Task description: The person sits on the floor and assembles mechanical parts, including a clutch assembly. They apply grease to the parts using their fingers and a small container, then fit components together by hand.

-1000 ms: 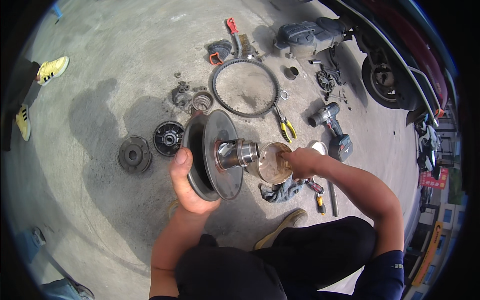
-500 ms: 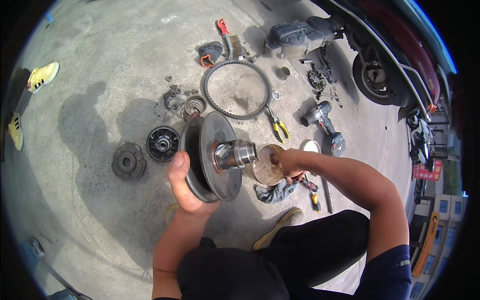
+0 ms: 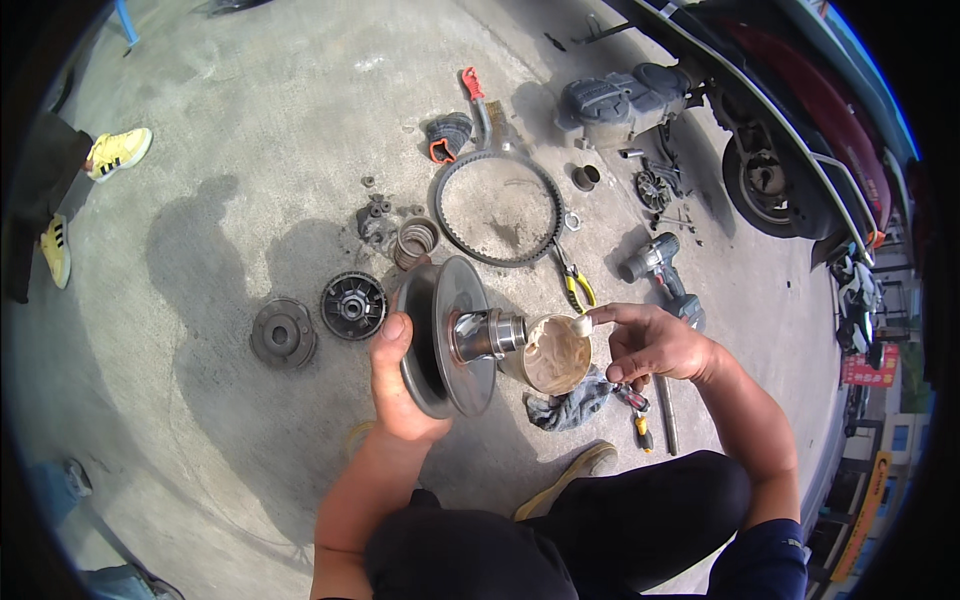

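Note:
My left hand [image 3: 402, 400] grips a scooter's driven pulley [image 3: 466, 370] by its rim, thumb up along the back disc. The two metal discs stand tilted on edge, and their shiny hub [image 3: 490, 335] points right. Just past the hub's end is an open tin of pale brown grease [image 3: 560, 365]. At the tin's right rim, my right hand [image 3: 662, 345] stretches out its index finger, with a dab of whitish grease [image 3: 582, 325] on the tip. The other fingers are partly curled and hold no tool. A grey rag [image 3: 570, 405] lies beside the tin.
Ahead lie a toothed drive belt [image 3: 515, 263], a coil spring [image 3: 416, 243], yellow-handled pliers [image 3: 577, 288] and a cordless drill [image 3: 662, 268]. Two round clutch parts are left, including a dark ribbed disc [image 3: 354, 305]. A scooter [image 3: 765, 180] stands far right; a person's yellow shoe [image 3: 120, 153] is far left.
My right hand has come up out of the tin to the right, its index finger now bearing grease. The left hand still holds the pulley. The whole view has shifted slightly.

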Motion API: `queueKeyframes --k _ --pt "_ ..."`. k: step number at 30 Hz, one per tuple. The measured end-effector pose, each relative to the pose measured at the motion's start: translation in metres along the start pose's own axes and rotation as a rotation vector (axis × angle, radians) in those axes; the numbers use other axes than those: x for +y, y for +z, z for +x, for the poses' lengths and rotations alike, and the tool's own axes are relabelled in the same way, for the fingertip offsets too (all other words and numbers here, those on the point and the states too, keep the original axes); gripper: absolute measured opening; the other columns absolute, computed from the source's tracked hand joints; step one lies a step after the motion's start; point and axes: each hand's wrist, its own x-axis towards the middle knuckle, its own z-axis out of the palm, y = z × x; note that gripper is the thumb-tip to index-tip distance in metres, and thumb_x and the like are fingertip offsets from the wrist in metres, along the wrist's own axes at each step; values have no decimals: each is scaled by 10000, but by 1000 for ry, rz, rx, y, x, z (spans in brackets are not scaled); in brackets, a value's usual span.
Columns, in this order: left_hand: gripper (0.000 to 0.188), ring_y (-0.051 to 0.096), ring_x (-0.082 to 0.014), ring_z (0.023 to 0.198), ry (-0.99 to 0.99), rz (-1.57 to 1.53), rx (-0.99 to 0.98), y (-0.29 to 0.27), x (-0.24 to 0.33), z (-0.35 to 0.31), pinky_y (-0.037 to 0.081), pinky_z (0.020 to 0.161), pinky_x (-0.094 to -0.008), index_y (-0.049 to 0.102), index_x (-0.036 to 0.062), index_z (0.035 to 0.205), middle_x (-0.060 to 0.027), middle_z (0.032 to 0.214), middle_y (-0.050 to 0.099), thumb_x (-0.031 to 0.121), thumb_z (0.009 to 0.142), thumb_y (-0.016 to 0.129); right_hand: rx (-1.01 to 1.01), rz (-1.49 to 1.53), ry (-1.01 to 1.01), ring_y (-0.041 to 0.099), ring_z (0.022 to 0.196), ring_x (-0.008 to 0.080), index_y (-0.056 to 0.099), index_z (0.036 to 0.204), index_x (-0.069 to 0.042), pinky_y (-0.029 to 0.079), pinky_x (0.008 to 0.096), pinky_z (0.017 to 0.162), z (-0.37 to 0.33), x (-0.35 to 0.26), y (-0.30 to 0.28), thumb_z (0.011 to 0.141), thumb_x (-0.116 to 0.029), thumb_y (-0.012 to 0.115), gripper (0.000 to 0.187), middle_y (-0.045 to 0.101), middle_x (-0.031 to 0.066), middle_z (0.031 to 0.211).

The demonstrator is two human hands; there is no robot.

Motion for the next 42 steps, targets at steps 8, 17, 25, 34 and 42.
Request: queueKeyframes --k 8,17,25,34,42 --pt "735 601 -222 1276 -126 111 71 9 -13 -2 494 1093 -407 408 96 1618 -87 1463 588 415 1003 654 61 -632 -543 667 572 204 534 1548 -72 524 355 602 -14 -54 50 870 1 735 711 654 78 702" --pt "819 537 -297 1420 -39 291 -46 13 -6 -6 428 1197 -470 343 51 1640 -157 1562 523 493 992 578 101 -716 -521 697 608 216 545 1547 -70 554 350 620 -6 -70 69 870 -63 797 723 714 100 744" --pt "965 511 -301 1438 -34 361 -77 19 -6 -7 416 1199 -452 285 -5 1651 -174 1594 463 516 926 653 149 -920 -553 725 640 324 558 1549 -139 576 452 618 -5 -65 75 814 -157 767 764 706 136 729" --pt "986 492 -310 1464 -40 354 -78 23 -7 -8 414 1210 -464 260 4 1665 -186 1615 445 509 916 654 390 -1511 -696 649 518 257 657 1448 -143 517 380 488 -17 -70 80 806 -192 789 657 578 2 637" --pt "1008 464 -321 1499 35 341 -98 16 -7 -7 404 1231 -483 274 34 1671 -165 1638 438 521 897 698 242 -337 -748 733 699 157 196 1695 -108 592 288 620 -12 -49 60 860 7 825 1052 694 231 1313"
